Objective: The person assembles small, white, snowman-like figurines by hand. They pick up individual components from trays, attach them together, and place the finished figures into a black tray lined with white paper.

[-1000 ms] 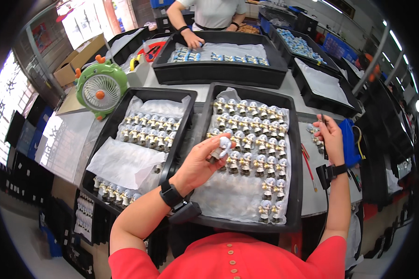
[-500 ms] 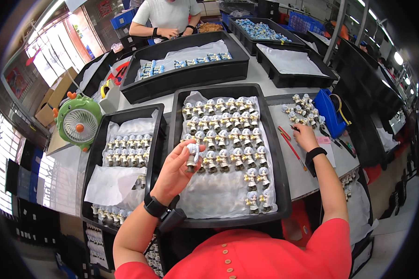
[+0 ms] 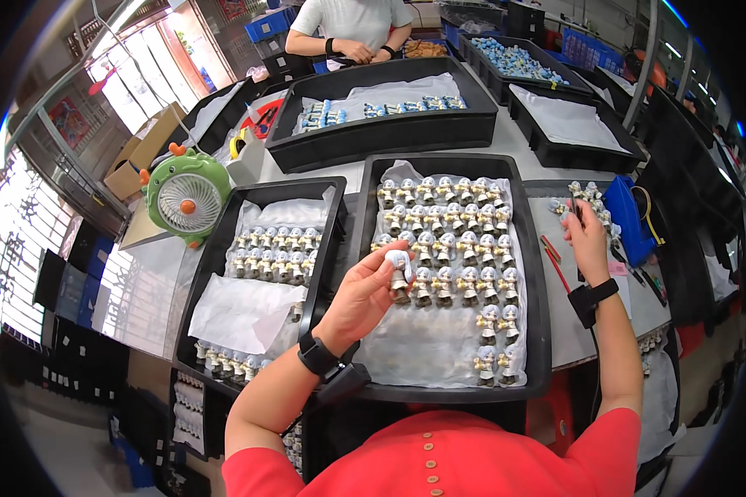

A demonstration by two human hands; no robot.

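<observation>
"Bench [image 3: 574, 338]: what's on it?"
"One fan [image 3: 189, 197] at ten o'clock; four figurines [image 3: 488, 321] in the middle tray's [image 3: 539, 348] two nearest rows, at four."
"And the held figurine [image 3: 399, 275]?"
"Centre, upright, pale-haired, dark-footed, pinched in the left hand [image 3: 365, 290]."
"Right hand [image 3: 588, 240]?"
"Apart, at three; can't tell its grip."

Centre: pale-haired figurines [image 3: 445, 283] on white lining [image 3: 423, 352] in a black tray [image 3: 536, 282]; left: green fan [image 3: 186, 192], orange hub [image 3: 188, 206]; bottom: red shirt [image 3: 472, 464].
</observation>
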